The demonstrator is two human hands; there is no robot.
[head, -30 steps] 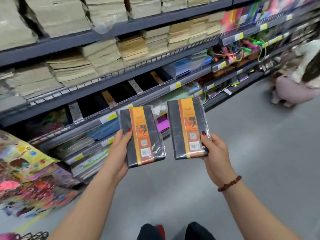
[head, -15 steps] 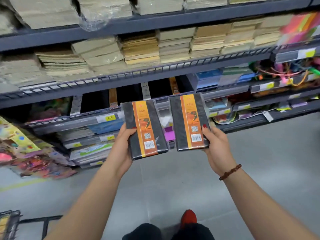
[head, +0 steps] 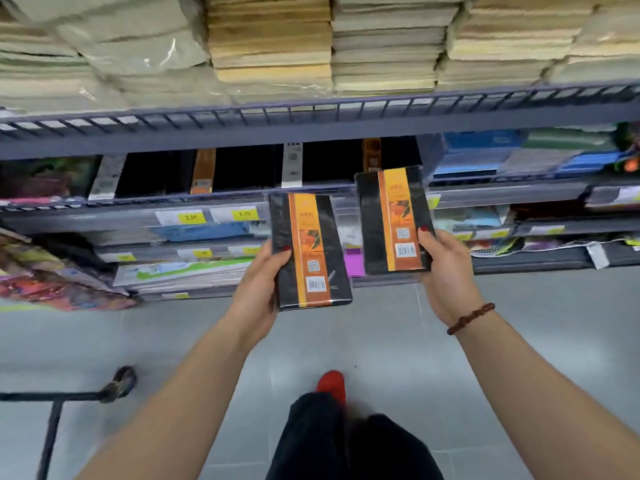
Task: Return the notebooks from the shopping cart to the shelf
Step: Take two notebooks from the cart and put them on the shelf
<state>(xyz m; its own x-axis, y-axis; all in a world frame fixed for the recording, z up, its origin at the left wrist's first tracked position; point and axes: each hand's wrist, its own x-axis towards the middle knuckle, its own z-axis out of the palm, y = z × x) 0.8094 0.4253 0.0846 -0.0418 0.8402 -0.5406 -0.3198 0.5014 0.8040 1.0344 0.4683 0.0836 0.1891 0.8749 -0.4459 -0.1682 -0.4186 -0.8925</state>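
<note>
Each hand holds one black notebook with an orange band, wrapped in clear plastic. My left hand (head: 258, 289) grips the left notebook (head: 308, 251) by its left edge, thumb on the cover. My right hand (head: 446, 271) grips the right notebook (head: 393, 220) by its lower right edge and holds it higher, its top edge overlapping the shelf rail (head: 242, 194). Behind that rail stands a row of black notebooks (head: 242, 168) with orange and grey bands. Both notebooks are upright, apart from each other, in front of the shelving.
Stacks of beige paper pads (head: 270, 46) fill the upper shelf. Blue and green packs (head: 502, 154) sit right of the black row. Price tags (head: 190, 216) line the lower rails. A cart frame with a wheel (head: 119, 382) stands on the grey floor at lower left. My red shoe (head: 330, 384) is below.
The view has closed in on the shelf. My right hand has lifted its notebook higher, up to the row of black notebooks; my left hand has followed with its notebook lower.
</note>
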